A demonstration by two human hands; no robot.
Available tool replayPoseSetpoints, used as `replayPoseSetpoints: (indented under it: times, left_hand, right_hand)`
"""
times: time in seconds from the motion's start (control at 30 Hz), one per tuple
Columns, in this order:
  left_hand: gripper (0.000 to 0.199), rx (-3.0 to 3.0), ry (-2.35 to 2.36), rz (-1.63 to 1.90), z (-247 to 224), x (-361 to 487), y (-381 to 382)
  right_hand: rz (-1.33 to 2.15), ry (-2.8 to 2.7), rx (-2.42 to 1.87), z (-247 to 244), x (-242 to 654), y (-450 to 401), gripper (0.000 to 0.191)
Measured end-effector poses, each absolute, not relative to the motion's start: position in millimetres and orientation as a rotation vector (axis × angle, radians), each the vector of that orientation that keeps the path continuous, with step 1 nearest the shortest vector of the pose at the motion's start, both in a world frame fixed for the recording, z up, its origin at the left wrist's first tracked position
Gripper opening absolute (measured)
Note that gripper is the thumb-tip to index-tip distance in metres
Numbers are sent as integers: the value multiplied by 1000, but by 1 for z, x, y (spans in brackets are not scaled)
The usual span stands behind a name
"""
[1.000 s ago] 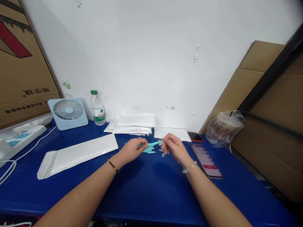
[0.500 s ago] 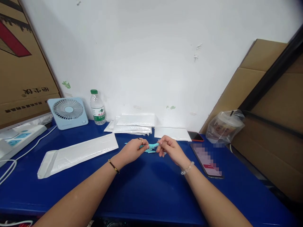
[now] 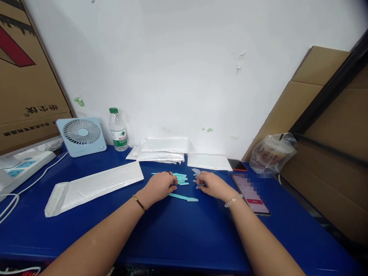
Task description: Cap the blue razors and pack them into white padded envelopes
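Note:
Several turquoise eyebrow razors (image 3: 181, 177) lie in a loose pile at the middle of the blue table. Over the pile's left side is my left hand (image 3: 161, 186), its fingers bent and the thumb apart from the index finger. One separate razor (image 3: 185, 197) lies in front of that hand, clear of the pile. My right hand (image 3: 212, 185) is low over the table to the right, with a small clear cap (image 3: 198, 186) at its thumb and fingertips. More clear caps (image 3: 196, 172) lie just beyond those fingers.
A long white padded mailer (image 3: 94, 187) lies at left, with more white mailers (image 3: 162, 149) stacked by the wall. A blue fan (image 3: 82, 136), water bottle (image 3: 118, 132) and power strip (image 3: 27, 168) stand at left. A phone (image 3: 251, 194) and bagged drink cup (image 3: 273, 153) are at right.
My hands were together on one razor, and they are now farther apart. A razor now lies by itself in front of my left hand. My right hand has moved slightly right and down.

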State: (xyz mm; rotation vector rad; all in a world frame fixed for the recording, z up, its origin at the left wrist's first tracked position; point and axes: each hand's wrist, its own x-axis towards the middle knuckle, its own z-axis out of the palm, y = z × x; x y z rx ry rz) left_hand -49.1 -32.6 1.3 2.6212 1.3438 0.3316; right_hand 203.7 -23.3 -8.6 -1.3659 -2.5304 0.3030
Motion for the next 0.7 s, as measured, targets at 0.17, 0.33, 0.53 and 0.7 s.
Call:
replayPoseSetpoints:
  times: [0.17,0.33,0.53,0.7]
  left_hand:
    - [19,2746,1407,304,-3,-54,-24]
    - [25,2749,1466,310,-6,-50,-22]
    - [29,2749,1500,345,-9,-50,-18]
    - [33,2748,1465,342,-11,-56,-12]
  right_hand:
    - [211,-2554,-1415,-10,192,-26,8]
    - [132,-2549,-1391,-9,182,-27,10]
    - [315,-2553,-1214,-8,186,-26,13]
    - [436,-2536,-1108,-7,190,-27,12]
